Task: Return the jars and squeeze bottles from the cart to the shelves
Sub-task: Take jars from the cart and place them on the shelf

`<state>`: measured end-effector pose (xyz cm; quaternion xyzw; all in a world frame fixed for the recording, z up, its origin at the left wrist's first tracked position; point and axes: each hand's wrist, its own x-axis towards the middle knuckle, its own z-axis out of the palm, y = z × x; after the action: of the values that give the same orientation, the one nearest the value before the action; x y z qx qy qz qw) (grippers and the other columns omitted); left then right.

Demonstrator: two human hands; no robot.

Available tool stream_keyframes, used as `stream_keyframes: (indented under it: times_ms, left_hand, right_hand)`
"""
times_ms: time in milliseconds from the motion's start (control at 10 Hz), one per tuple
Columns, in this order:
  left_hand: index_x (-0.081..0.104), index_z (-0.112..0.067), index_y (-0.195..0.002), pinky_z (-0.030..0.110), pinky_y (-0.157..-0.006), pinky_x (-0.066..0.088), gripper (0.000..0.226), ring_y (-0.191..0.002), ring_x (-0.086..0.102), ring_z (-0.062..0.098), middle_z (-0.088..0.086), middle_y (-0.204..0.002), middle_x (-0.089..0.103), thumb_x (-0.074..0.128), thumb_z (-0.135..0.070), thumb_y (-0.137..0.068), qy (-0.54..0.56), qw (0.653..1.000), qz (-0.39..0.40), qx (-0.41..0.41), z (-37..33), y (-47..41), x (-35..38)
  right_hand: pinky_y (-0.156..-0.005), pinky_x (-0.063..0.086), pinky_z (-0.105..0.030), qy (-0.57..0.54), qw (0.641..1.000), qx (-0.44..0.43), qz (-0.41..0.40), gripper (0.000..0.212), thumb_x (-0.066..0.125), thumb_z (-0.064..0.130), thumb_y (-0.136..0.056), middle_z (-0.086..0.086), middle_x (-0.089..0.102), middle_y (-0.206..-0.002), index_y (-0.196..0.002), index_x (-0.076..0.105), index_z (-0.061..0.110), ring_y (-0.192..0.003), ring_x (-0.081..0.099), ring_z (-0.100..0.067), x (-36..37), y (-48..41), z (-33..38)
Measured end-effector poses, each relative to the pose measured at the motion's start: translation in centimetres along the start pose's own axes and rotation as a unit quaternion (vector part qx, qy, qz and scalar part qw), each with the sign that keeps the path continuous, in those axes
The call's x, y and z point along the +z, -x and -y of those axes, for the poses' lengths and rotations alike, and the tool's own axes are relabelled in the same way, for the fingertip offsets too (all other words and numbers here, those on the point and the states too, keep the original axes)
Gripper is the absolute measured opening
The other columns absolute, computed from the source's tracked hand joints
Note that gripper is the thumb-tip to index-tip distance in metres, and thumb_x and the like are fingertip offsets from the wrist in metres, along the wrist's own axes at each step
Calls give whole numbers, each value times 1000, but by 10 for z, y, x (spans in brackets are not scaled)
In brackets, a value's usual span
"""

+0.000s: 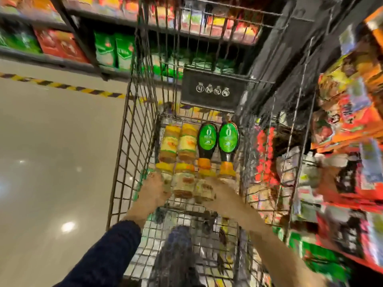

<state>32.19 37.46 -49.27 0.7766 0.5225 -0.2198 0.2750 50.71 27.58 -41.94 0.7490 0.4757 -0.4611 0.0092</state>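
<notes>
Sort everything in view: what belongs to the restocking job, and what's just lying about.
Job: cart; jars; squeeze bottles; left hand and right hand, both at the near jars.
Lying about: green bags; red boxes; striped floor tape; black sign.

Supermarket aisle. Wire cart (132,129) in frame, dark metal shelves (31,55) ahead and on the right, packed tight with retail packs: green bags (113,50), red boxes (60,44), orange cartons (352,125). Stock repeats in rows, same item many times. Cart load is duplicates too: matching jars (187,142), two identical squeeze bottles (207,137). Glossy pale floor (51,141) with light glare, yellow-black hazard tape (62,86) near the shelf base.
</notes>
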Motion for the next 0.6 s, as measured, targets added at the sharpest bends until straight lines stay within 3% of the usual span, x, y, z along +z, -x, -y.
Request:
stream_keyframes:
  times_ms: [200,300,400,500,600]
  left_hand:
    - [-3,2,-146,40,-99,39,107,-121,45,36,24,-134,42,67,-44,-80,60,995,25,-76,7,-27,35]
    - [1,-2,-145,43,-93,42,104,-118,48,40,28,-131,46,73,-34,-76,150,982,20,-111,8,-37,39]
    - [16,-5,-139,45,-87,50,105,-105,58,34,18,-117,57,83,-32,-64,213,966,29,-147,12,-47,39]
    - [31,-4,-127,32,-81,47,83,-96,56,24,11,-109,57,83,-20,-65,263,948,46,-171,13,-50,34]
    - [45,1,-124,40,-90,48,87,-104,59,34,19,-115,59,88,-28,-54,336,921,45,-191,21,-52,36]
  right_hand:
    - [-111,28,-36,-32,999,3,44,71,66,28,-85,-11,36,-148,-145,31,12,-136,34,-29,26,-29,-19]
    - [-106,29,-23,-106,993,6,52,66,62,17,-88,-9,34,-149,-145,30,11,-137,33,-26,26,-29,-22]
    - [-116,23,-40,-134,989,-16,54,72,61,18,-87,-3,28,-153,-148,23,22,-143,23,-21,28,-26,-27]
    - [-116,25,-38,-122,990,-26,57,73,60,19,-87,-3,27,-154,-148,22,21,-143,24,-18,29,-27,-28]
    - [-115,26,-32,-93,993,-21,62,71,60,19,-87,-3,29,-154,-148,24,17,-141,27,-18,26,-32,-22]
